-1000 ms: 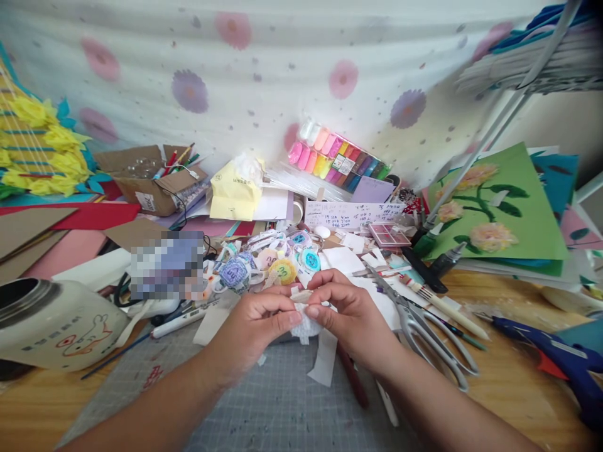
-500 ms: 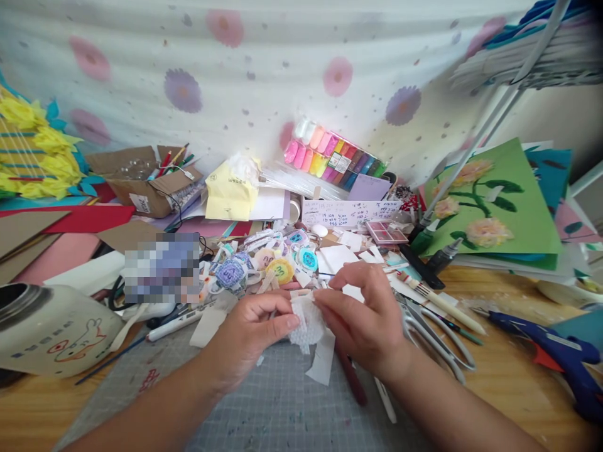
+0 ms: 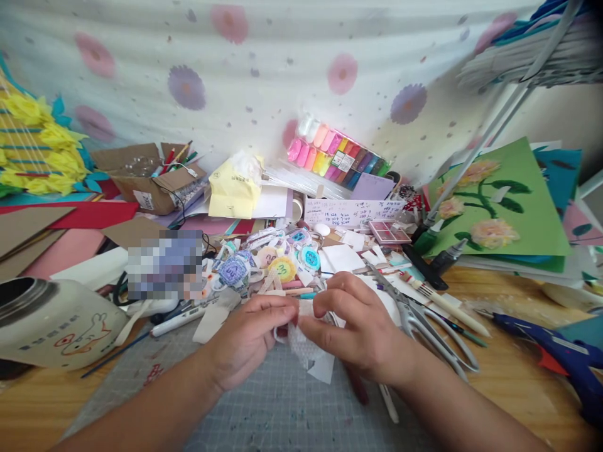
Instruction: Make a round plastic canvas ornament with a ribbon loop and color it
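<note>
Between my two hands, above the grey cutting mat [image 3: 264,408], is a small piece of thin white material [image 3: 304,346] with a bumpy, net-like texture. My left hand [image 3: 252,339] pinches its left edge between thumb and fingertips. My right hand [image 3: 362,323] has its thumb and forefinger closed on the upper right side, with the other fingers curled. A white paper strip [image 3: 323,368] lies just beneath the piece. Close to my right hand are large silver scissors [image 3: 419,326]. Part of the white piece is hidden behind my fingers.
Round badges with coloured rims [image 3: 282,269] lie heaped beyond my hands. At left stand a pale jar [image 3: 51,326] and a cardboard box [image 3: 136,188]. A blue glue gun [image 3: 541,342] rests at right, below a green flower picture [image 3: 504,201]. A coloured clay pack [image 3: 336,154] leans behind.
My right hand has shifted left and its fingers have closed lower over the white piece. My left fingertips have moved up along its edge. The view has tilted slightly.
</note>
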